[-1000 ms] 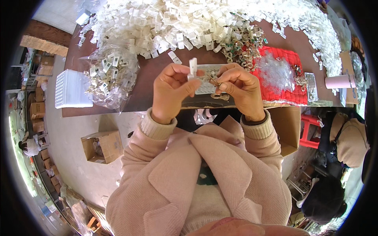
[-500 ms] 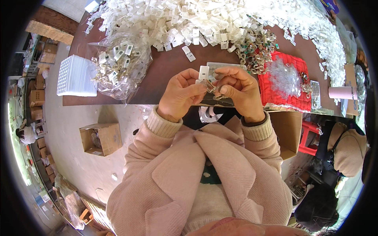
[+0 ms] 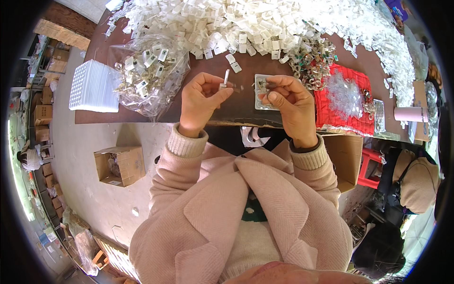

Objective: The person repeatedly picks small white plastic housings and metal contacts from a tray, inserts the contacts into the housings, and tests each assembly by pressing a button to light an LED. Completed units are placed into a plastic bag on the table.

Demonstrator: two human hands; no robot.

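The left hand (image 3: 201, 104) pinches a small white card (image 3: 226, 77) between thumb and fingers, held up over the brown table (image 3: 246, 105) near its close edge. The right hand (image 3: 297, 103), well apart from it, has its thumb and fingers curled together over a pale tray (image 3: 263, 107); whether they grip anything cannot be told. Just beyond the hands lie a couple of loose cards (image 3: 233, 63), and behind them a broad pile of white cards (image 3: 227, 23) covers the far side. A tangle of small metal pieces (image 3: 309, 66) borders the pile, far right of the right hand; nearer, red cloth (image 3: 325, 112) bears clear plastic bits (image 3: 344, 94). To the left sit a clear bag (image 3: 153, 87) of carded pieces and, beside it, stacked white trays (image 3: 92, 90).
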